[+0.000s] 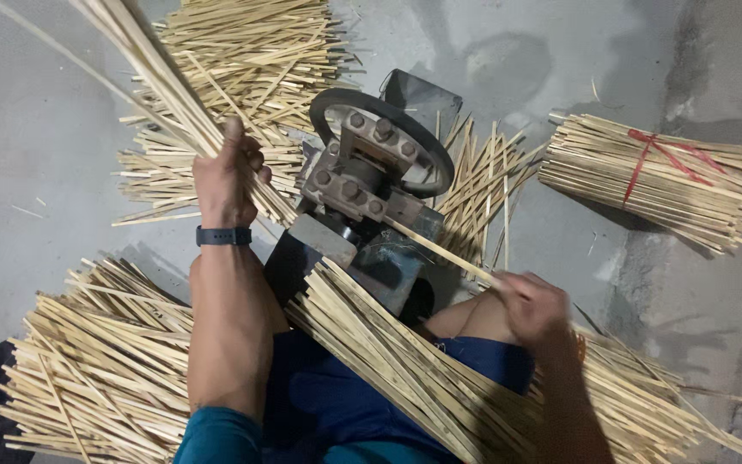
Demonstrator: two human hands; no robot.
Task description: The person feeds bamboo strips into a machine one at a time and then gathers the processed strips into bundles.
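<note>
Bamboo sticks: left hand (227,176) fingers clench one sheaf (161,82); right hand (532,305) pinches single stick (440,251) (at wheeled machine (371,176)); tied bundle (659,176) lies apart.

Pale split bamboo, worn metal, rough concrete

Matt, dry bamboo sticks (388,352) lie around a dull, greasy metal machine (362,185) with bolts, on a rough grey concrete floor (36,129).

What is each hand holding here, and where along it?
Left hand grips a bunch of thin pale bamboo sticks near their lower end. Right hand holds one bamboo stick by its near end.
</note>
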